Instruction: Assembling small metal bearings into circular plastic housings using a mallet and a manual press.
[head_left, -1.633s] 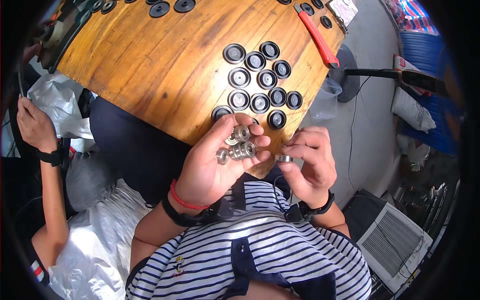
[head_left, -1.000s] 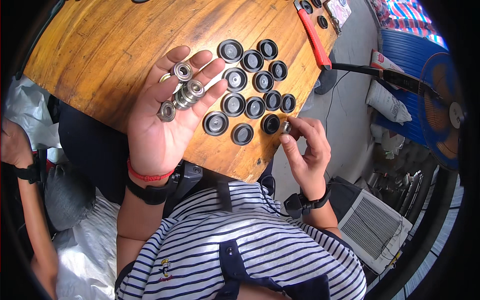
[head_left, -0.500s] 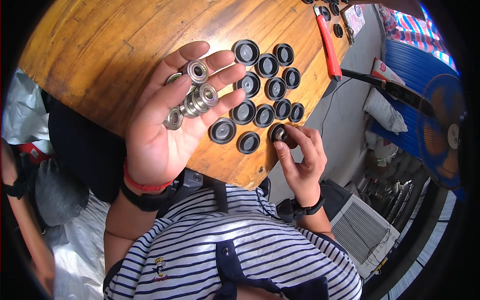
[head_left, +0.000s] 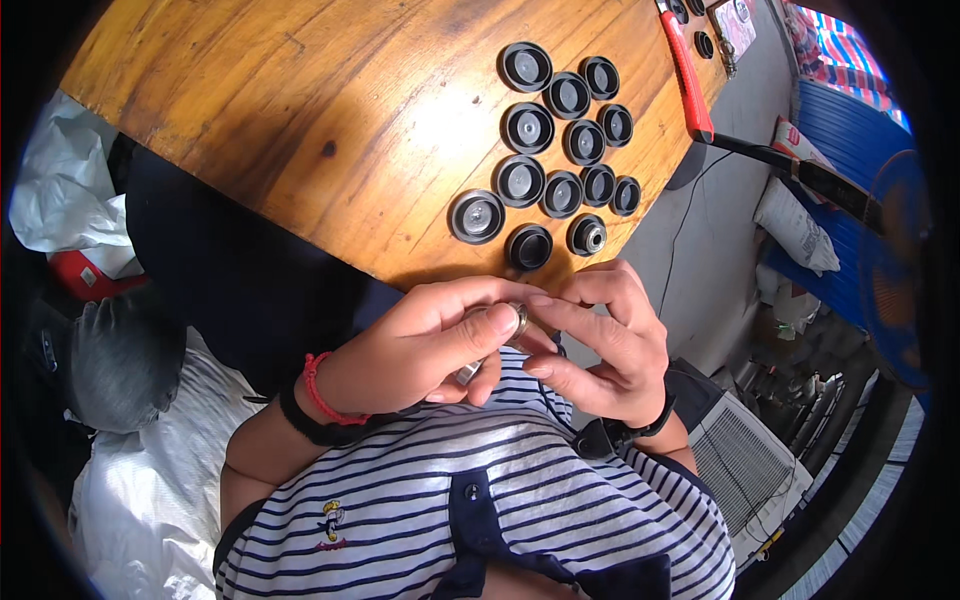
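My left hand is curled round several small metal ball bearings; one pokes out by the thumb tip, and the rest are mostly hidden by the fingers. My right hand has come close beside it, thumb and fingers apart, the index fingertip near the exposed bearing. Whether it touches the bearing I cannot tell. On the table just beyond both hands, a black round cup has a bearing seated in its middle. Left of it stands another black cup with a dark inside.
Several more black cups are grouped on the wooden table. A red utility knife lies along the table's right side. Past that edge are a fan and a white slatted appliance. White sacking lies at left.
My right hand has let go of the bearing in the cup and drawn back toward my left. My left hand has come down from over the table and closed round the bearings.
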